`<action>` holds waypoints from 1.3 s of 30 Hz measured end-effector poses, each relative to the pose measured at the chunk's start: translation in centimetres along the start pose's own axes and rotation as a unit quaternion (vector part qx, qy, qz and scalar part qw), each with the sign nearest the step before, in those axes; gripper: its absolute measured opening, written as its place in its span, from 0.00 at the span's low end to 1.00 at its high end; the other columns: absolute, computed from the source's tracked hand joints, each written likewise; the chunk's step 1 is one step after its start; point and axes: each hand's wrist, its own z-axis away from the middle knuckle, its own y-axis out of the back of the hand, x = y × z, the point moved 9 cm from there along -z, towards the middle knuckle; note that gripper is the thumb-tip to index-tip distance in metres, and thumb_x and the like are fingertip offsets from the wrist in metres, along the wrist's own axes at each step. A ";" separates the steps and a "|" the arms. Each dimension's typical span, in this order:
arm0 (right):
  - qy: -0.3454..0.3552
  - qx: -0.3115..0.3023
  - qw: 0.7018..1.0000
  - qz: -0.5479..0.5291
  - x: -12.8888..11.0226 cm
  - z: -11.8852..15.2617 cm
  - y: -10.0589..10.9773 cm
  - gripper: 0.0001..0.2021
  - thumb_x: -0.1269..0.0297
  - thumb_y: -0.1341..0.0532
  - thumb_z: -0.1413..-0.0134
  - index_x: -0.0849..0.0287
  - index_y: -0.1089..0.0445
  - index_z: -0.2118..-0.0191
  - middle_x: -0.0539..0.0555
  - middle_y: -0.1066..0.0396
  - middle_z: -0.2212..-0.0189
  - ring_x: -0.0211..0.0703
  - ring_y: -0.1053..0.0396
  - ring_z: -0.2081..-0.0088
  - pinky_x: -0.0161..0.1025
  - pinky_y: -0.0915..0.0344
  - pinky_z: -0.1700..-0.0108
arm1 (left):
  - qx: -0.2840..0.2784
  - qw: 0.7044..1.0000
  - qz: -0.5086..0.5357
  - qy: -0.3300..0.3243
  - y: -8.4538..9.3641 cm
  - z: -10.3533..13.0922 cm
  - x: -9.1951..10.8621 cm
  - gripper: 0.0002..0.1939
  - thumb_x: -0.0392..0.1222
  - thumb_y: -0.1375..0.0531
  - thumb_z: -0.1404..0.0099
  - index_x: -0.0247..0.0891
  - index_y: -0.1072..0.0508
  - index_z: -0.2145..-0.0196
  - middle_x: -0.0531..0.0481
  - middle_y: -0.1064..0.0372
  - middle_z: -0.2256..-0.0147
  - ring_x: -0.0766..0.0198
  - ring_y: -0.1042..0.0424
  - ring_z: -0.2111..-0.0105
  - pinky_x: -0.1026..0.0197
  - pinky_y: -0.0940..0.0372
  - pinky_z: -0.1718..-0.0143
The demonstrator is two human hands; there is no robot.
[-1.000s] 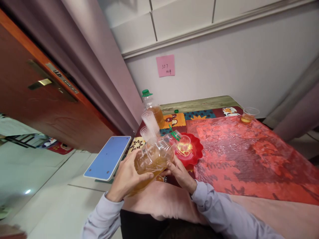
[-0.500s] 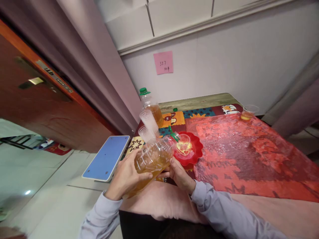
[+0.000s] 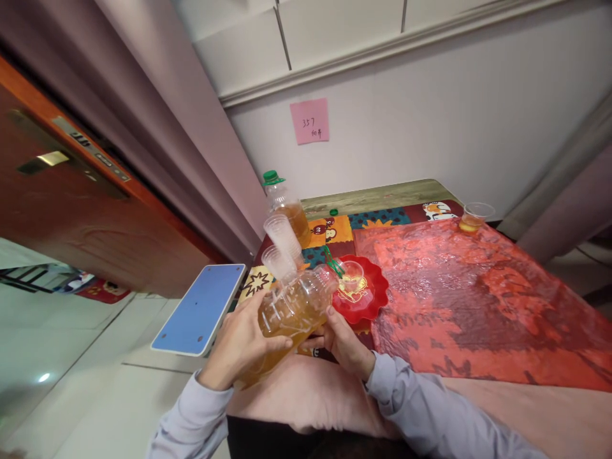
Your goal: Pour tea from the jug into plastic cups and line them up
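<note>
In the head view, a clear bottle (image 3: pixel 292 309) of thin, ribbed plastic, part filled with amber liquid, lies tilted between the two hands, its neck slanting up and away to the right. The left hand (image 3: pixel 241 341) is wrapped round the lower body, opened about as wide as the bottle, with the thumb laid across the near side. The right hand (image 3: pixel 347 338) is bent at the shoulder end, thumb against the side and fingers reaching beneath. The mouth is close to a shiny red plate (image 3: pixel 377 296) with a scalloped rim and gold print, where a clear, flimsy cup (image 3: pixel 352 273) sits. A narrow green strip (image 3: pixel 331 258) shows beside the neck; whether it is attached is unclear.

Just beyond the bottle lean nested translucent cups (image 3: pixel 283 237), ridged and frosted. Behind them stands a second bottle (image 3: pixel 294 220), amber inside and topped with green. A small green cap (image 3: pixel 333 212) lies on the desk (image 3: pixel 406 189), which has a wood-grain surface, partly under a patterned cloth and a glossy, wrinkled red sheet (image 3: pixel 444 287). At the far right corner stands another cup (image 3: pixel 471 220) with some amber liquid.
</note>
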 end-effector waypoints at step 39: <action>-0.031 0.016 0.999 -0.024 -0.1 -0.1 0.0 0.38 0.28 0.41 0.39 0.52 0.33 0.37 0.62 0.24 0.40 0.56 0.19 0.50 0.57 0.23 0.48 | -0.017 0.999 -0.035 -0.001 0.5 -1.1 1.0 0.46 0.51 0.26 0.53 0.44 0.30 0.36 0.42 0.24 0.40 0.41 0.23 0.42 0.43 0.30 0.41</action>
